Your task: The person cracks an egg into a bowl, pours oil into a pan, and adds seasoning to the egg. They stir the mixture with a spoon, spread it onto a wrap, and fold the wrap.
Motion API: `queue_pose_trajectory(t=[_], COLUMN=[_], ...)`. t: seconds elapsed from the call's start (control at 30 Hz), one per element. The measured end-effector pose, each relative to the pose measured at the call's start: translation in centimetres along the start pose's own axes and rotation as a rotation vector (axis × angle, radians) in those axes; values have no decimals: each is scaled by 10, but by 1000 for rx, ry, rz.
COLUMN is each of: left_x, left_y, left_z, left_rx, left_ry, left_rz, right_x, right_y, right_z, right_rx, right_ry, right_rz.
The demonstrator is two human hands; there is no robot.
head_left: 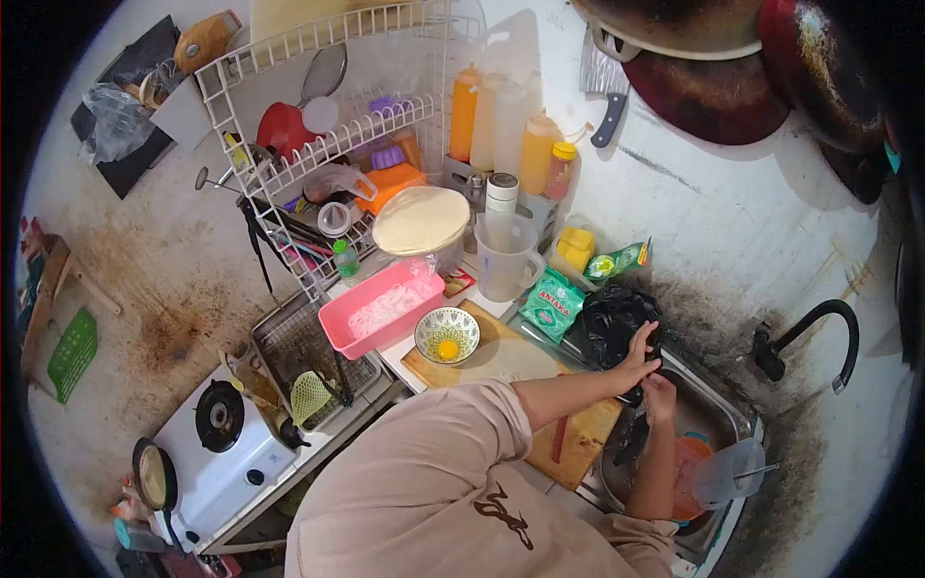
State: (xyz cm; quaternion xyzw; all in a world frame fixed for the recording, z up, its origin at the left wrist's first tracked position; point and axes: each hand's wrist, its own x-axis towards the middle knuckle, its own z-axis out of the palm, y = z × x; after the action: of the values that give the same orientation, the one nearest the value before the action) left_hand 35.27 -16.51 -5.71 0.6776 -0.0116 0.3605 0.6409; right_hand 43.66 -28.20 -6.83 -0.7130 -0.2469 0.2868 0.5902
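Observation:
My left hand (635, 368) reaches over the near corner of the sink (737, 416), its fingers stretched out and apart beside a black plastic bag (617, 318). Just below it is my right hand (660, 396), fingers bent together close to the left palm; what they hold, if anything, is hidden. A wooden cutting board (590, 445) lies under my left forearm, with a narrow red item (560, 439) on it. At the board's far end sits a patterned bowl (431, 332) containing an egg yolk (447, 350). Beside that stands a pink tub (358, 339) with whitish contents.
Inside the sink are an orange container (689, 472) and a clear jug (723, 472), below a black faucet (836, 318). A measuring jug (503, 260) and green packet (552, 304) stand behind the board. A gas stove (252, 443) and dish rack (289, 173) are left.

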Motion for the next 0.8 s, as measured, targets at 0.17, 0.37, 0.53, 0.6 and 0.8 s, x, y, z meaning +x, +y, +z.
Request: queue_pose_trajectory(t=[0.17, 0.37, 0.53, 0.6, 0.8], left_x=[-7, -13, -38, -59, -133], left_y=[11, 76, 178, 207, 258], left_z=[0, -5, -16, -51, -216], left_rx=[253, 386, 496, 593, 1305], left_ry=[-153, -510, -469, -408, 49], left_rz=[184, 483, 760, 880, 337], right_x=[29, 25, 21, 19, -44], right_y=[44, 34, 13, -6, -105], right_z=[2, 2, 5, 17, 83], right_rx=[-32, -239, -938, -1249, -1308], right_ry=[102, 80, 144, 200, 510], right_rz=[-297, -382, -96, 32, -256])
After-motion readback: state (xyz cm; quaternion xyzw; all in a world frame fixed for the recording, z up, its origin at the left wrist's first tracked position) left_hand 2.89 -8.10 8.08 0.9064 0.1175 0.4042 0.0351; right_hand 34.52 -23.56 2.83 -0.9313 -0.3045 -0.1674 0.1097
